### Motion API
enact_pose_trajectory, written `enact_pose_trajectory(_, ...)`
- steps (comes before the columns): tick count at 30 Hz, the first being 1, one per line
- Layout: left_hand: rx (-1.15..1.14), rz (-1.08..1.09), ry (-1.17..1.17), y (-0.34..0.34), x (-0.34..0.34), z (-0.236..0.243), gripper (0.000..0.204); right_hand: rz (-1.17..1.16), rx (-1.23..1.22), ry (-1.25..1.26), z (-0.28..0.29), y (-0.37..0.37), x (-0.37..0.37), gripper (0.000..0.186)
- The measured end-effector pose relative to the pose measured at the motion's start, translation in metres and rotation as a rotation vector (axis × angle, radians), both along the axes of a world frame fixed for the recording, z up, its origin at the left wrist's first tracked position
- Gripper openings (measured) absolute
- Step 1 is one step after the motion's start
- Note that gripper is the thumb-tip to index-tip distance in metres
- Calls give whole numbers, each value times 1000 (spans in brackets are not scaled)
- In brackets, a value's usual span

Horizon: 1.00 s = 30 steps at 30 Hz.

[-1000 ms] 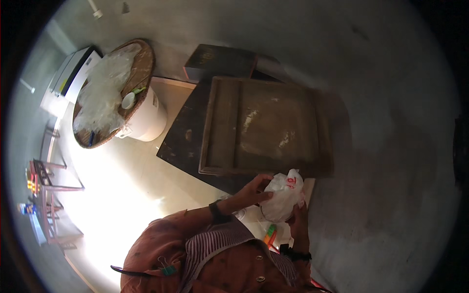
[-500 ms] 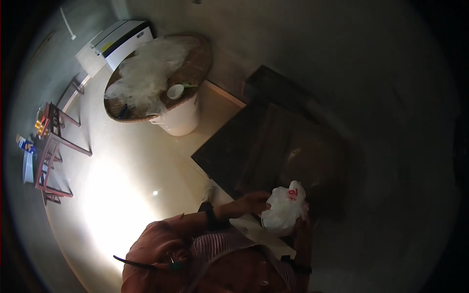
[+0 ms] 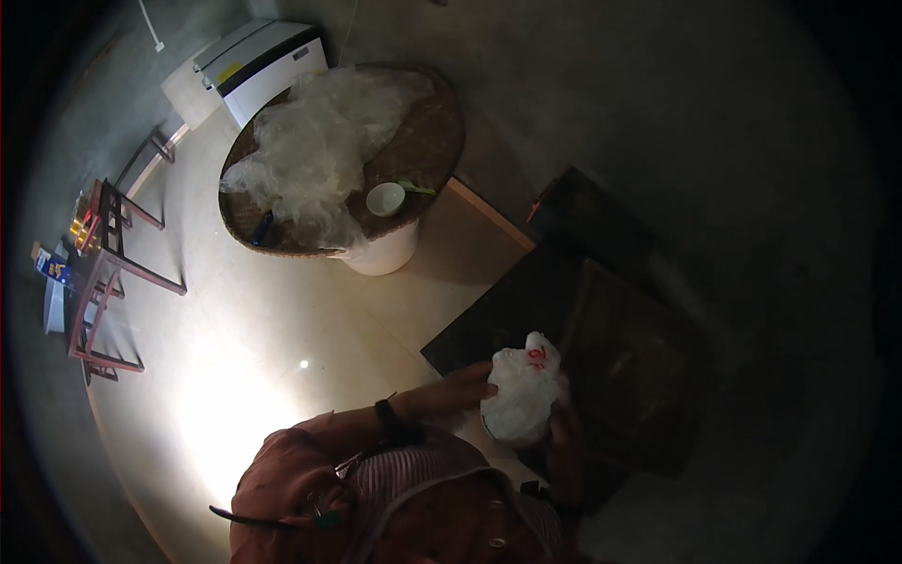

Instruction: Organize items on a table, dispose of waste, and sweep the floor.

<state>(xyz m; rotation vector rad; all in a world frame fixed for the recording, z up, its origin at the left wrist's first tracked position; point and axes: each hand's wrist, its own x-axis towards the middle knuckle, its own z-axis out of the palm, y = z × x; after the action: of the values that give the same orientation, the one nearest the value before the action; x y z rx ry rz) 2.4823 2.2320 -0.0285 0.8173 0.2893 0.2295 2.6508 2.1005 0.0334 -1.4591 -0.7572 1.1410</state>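
In front of my body a white plastic bag (image 3: 522, 399) with red marks near its top is held between both hands. It bulges roundly, and what it holds cannot be made out. From the left, my left hand (image 3: 473, 383) grips the bag's side, thumb and fingers pressed to the plastic. Around the opposite side curls my right hand (image 3: 564, 423), dim and partly hidden by the bag. A dark band circles my left wrist.
A round woven tray (image 3: 437, 122) rests on a white bucket (image 3: 385, 254), carrying crumpled clear plastic (image 3: 319, 141) and a white bowl (image 3: 385, 199). Beyond stands a white chest-like appliance (image 3: 272, 75). Dark low furniture (image 3: 648, 367) lies to the right, a reddish wooden stand (image 3: 141, 263) far left.
The bag and both hands have shifted slightly left and up in the picture. Tray and furniture appear farther right as the view turned. Both hands still hold the bag.
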Motion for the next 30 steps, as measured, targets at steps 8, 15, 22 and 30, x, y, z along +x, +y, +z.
enact_pose_trajectory(8, 54, 158, 169, 25, -39, 16, 55, 184, 55, 177, -41, 53, 7, 51)
enact_pose_trajectory(15, 115, 257, 249, 90, -74, 4, 57, 259, -297, 291, -33, 131, -20, 54)
enact_pose_trajectory(22, 52, 471, 235, 237, -118, -59, 48, 208, -54, 182, -127, 308, -71, 43)
enact_pose_trajectory(30, 20, 575, 326, 388, -151, -179, 49, 214, -342, 169, -220, 485, -94, 43)
